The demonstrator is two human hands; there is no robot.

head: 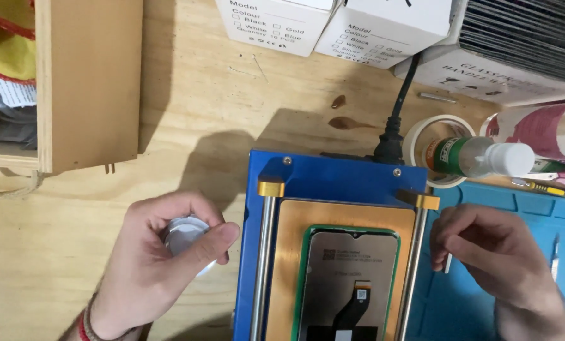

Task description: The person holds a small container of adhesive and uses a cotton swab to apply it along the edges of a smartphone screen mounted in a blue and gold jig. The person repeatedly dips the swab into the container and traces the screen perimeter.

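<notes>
Firmly, the left hand [153, 265] curled its grip around a small white round container [184, 237], held above the wooden bench [188, 113] just left of the blue heating plate [333, 180]. The right hand [491, 249] pinched a thin white stick [447, 262], fingers together, over the blue mat [516, 202]. A phone screen assembly [352, 281] lay on the plate.

A pale plywood workbench [200, 95] carries everything here. A blue metal heating plate machine [333, 177] with a copper-coloured top sits on it at the middle, a black power cable [401, 95] plugged into its back. Beside it lies a blue rubber work mat [485, 303]. Two white cardboard boxes [333, 25] stand along the far edge, a roll of white tape [421, 136] near them, and an open wooden box [86, 82] rests at the left.
</notes>
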